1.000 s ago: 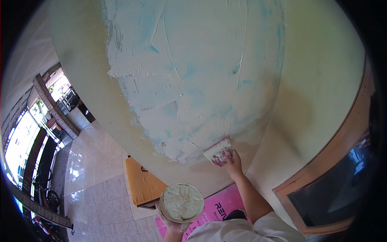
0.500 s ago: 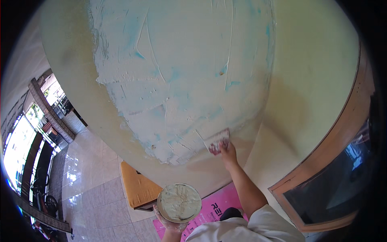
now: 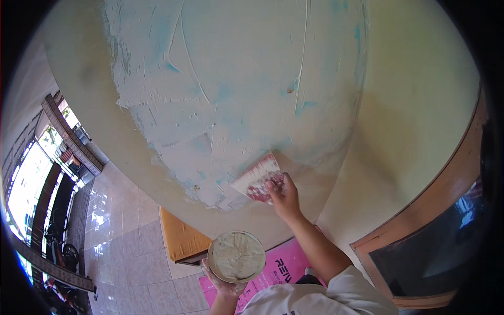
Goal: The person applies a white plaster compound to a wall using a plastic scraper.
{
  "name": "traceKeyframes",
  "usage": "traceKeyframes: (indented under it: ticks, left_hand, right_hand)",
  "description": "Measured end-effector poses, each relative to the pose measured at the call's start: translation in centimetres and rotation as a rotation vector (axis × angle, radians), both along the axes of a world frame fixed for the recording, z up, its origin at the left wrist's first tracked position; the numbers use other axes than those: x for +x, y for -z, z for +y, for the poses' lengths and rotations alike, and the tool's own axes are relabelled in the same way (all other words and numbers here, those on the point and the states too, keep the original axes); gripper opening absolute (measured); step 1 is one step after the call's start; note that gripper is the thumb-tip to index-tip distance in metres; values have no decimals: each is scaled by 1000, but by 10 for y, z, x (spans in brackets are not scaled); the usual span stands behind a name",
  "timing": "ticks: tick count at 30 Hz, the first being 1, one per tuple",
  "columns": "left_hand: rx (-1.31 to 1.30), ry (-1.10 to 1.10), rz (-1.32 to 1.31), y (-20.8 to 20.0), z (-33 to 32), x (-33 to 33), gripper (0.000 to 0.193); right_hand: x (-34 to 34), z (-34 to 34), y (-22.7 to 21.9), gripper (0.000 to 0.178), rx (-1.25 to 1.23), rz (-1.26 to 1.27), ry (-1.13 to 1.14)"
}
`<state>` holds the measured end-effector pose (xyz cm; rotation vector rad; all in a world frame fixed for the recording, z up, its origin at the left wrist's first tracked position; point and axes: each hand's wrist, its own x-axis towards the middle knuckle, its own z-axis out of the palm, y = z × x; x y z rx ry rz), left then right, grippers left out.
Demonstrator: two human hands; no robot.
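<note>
My right hand (image 3: 284,198) is closed round a putty spreader (image 3: 258,177), a wide reddish blade smeared with white. Its blade lies against the lower part of the wall (image 3: 220,105), over a coat of whitish putty with light blue showing through in streaks. Low in front of me, my left hand (image 3: 227,284) grips a round bowl (image 3: 237,256) from below and its left side. Pale putty with an uneven surface fills the bowl. White smears mark the fingers of both hands.
Below the wall a bright pink printed sheet (image 3: 281,262) covers the floor. A yellow-topped low table or bench (image 3: 184,236) stands left of the bowl. To the right is a wooden-framed dark glass panel (image 3: 420,262). Glossy tiles (image 3: 126,236) stretch left toward a bright opening with a motorbike.
The spreader has slid left across the lower wall, and its blade now faces me more broadly. The bowl in my left hand has shifted slightly up and right in view.
</note>
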<state>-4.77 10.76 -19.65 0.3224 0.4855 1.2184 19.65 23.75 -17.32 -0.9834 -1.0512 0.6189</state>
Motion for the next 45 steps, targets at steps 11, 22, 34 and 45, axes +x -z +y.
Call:
traceKeyframes:
  ticks: [11,22,34,45]
  left_hand:
    - [-54,-131,-67,14,-16,-22,85]
    - [-33,-115,-60,4,-23,-41,83]
    - [-25,-151,-89,6,-23,-67,87]
    - [-14,-27,-77,8,-7,-49,83]
  right_hand:
    - [-1,-31,134,35,-224,281,125]
    - [-76,10,-13,30,-28,-115,150]
    - [-44,3,178,36,-347,-219,289]
    - [-24,-10,13,29,98,-100,240]
